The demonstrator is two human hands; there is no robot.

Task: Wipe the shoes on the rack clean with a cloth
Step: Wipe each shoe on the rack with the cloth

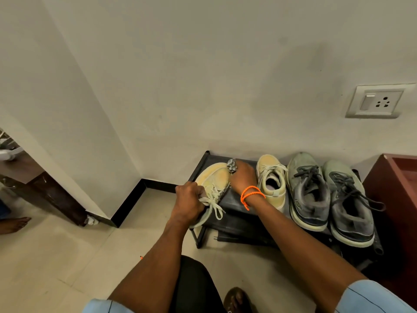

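- Up on the rack's left end, the left hand grips a yellow shoe, tilted on its side.
- Right hand clutches a bunched cloth against that shoe's toe.
- Further right on the rack stand its mate and two grey sneakers.

Head view, downward, close overhead

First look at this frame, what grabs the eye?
Centre: the left hand grips a tilted yellow shoe at the left end of the black rack, while the right hand, orange wristband on its wrist, presses a grey cloth to the toe. Its mate and two grey sneakers stand to the right.
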